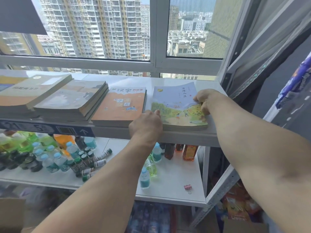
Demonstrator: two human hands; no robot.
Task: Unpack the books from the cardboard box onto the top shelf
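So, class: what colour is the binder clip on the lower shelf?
Pink binder clip, seen in the head view.

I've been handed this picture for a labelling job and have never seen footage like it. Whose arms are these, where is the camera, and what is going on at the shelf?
There is no machine here. The single picture comes from a wide-angle camera worn on a person's head, looking forward and down, so the two bare arms are that person's own.

They face a white top shelf by a window. On it lie piles of paperback books, among them an orange-covered book. At the right end lies a pale blue book with a green and yellow landscape cover. The left hand rests at its near left edge, and the right hand has fingers curled on its right edge, as if setting it down or straightening it.

On the shelf below stand many plastic drink bottles and a small pink binder clip.
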